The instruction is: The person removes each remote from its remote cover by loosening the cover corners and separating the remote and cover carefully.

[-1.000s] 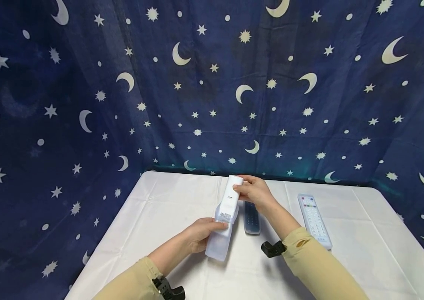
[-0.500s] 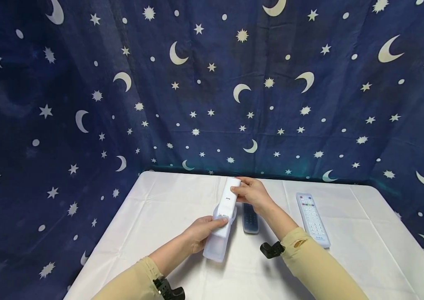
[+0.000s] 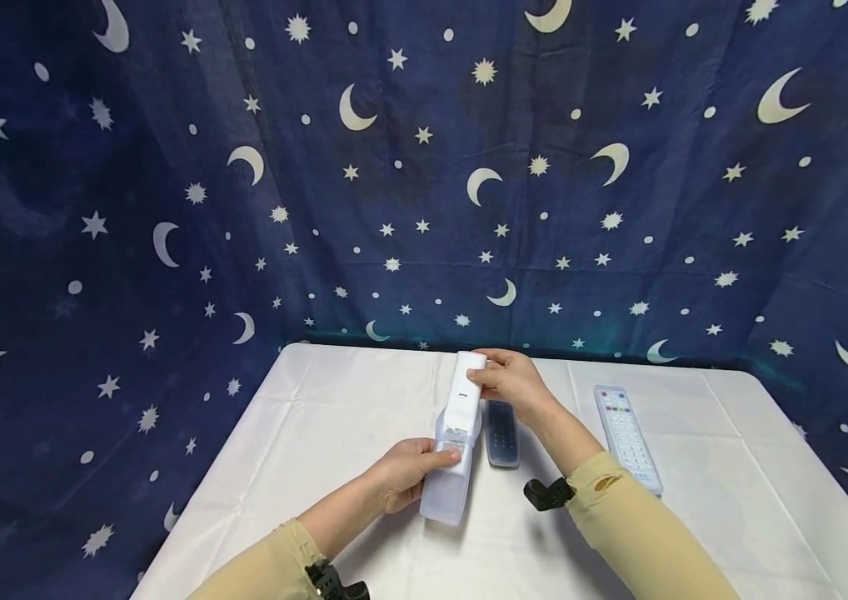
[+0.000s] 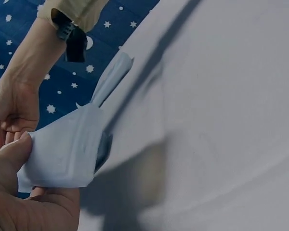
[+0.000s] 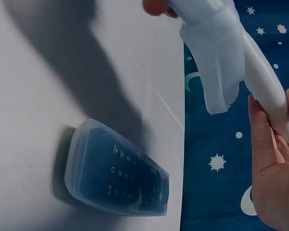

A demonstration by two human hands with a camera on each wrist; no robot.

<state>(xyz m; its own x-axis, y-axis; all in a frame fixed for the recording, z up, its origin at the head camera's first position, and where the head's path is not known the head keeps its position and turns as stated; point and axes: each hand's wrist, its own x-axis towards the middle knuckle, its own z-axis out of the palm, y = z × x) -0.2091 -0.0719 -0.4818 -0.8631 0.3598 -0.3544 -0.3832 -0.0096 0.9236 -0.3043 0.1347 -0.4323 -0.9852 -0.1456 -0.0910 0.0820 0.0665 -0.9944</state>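
Note:
A white remote control (image 3: 465, 387), its back face up, stands partway inside a translucent silicone cover (image 3: 445, 498). Its lower end lies within the cover and the upper end sticks out. My right hand (image 3: 520, 390) pinches the bare upper end between thumb and fingers. Lower down, my left hand (image 3: 411, 475) grips the covered part, thumb on top. In the right wrist view, a loose flap of the cover (image 5: 216, 67) hangs away from the remote. From the left wrist, the cover (image 4: 62, 149) sits between my left thumb and fingers and hides most of the remote.
A dark remote in a clear cover (image 3: 501, 437) lies on the white-clothed table (image 3: 349, 383), just below my right hand. Farther right lies a white remote in a clear cover (image 3: 628, 437). A blue star-and-moon curtain (image 3: 424, 192) rises behind the table.
The remote and cover dip slightly left, then come back to the right. My left thumb now sits a little lower on the cover. My right hand keeps its pinch on the upper end.

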